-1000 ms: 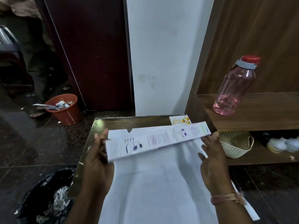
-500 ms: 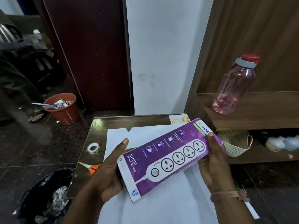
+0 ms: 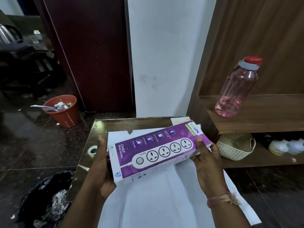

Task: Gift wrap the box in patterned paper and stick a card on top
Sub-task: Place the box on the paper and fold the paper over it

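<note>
A long purple and white spike-guard box (image 3: 158,148) is held above the table, printed face up, its right end farther away. My left hand (image 3: 100,168) grips its near left end, thumb on the left edge. My right hand (image 3: 205,163) grips the right end, thumb on top. Under the box lies a large sheet of paper (image 3: 156,203), white side up, spread over the small wooden table (image 3: 102,127). A yellow card (image 3: 179,120) peeks out at the table's far right corner behind the box.
A tape roll (image 3: 92,150) lies on the table's left side; a scissors tip (image 3: 83,167) shows beside my left wrist. A pink bottle (image 3: 236,89) stands on the right shelf, a cream basket (image 3: 235,145) below it. An orange bin (image 3: 63,110) and a black waste bag (image 3: 44,199) sit on the floor at left.
The box was turned from its white text side to its purple face, then lowered and levelled a little. Both hands kept hold of its ends.
</note>
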Tool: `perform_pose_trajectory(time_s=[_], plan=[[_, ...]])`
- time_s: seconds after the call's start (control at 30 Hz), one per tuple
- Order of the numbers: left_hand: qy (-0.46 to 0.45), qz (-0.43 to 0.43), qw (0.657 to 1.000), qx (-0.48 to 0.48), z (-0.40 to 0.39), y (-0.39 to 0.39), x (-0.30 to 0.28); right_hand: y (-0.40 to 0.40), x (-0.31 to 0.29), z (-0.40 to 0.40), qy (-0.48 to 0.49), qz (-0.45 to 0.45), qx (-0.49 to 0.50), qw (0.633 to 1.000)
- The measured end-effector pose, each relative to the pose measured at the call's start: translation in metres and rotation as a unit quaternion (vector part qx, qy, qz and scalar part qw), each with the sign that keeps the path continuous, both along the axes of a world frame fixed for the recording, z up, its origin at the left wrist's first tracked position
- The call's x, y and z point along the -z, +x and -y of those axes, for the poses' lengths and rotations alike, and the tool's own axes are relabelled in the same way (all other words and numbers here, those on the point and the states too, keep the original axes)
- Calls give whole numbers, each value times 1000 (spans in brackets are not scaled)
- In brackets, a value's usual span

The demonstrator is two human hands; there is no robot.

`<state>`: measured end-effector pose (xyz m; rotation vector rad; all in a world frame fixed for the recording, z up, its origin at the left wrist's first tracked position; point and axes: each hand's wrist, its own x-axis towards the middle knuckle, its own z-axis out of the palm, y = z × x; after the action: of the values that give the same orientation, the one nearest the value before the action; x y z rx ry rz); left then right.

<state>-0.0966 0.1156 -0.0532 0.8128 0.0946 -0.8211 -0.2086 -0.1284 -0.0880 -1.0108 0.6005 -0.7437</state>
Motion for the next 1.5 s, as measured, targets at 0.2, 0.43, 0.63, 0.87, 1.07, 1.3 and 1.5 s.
perform_pose_trajectory(time_s=[0.2, 0.43, 0.63, 0.87, 1.07, 1.3, 1.5], plan=[[-18, -39, 998, -35, -8, 9, 0, -3, -11, -3, -60, -45, 56, 996], [-42, -34, 999, -3, -8, 11, 6, -5, -13, -4, -71, -45, 69, 994], [8, 114, 993, 5, -8, 4, 2, -2, -2, 3, -6, 14, 26, 1000], [176, 456, 869, 80, -15, -3, -3, -8, 1, 20, -80, 32, -6, 996], [191, 465, 862, 69, -15, -4, -1, -9, -4, 12, -83, 38, -21, 996], [218, 444, 868, 39, -13, -2, 3, -8, 0, 13, -70, 24, -30, 997], [201, 318, 922, -92, -6, 3, 4, -3, -6, 6, -45, -14, 24, 999]])
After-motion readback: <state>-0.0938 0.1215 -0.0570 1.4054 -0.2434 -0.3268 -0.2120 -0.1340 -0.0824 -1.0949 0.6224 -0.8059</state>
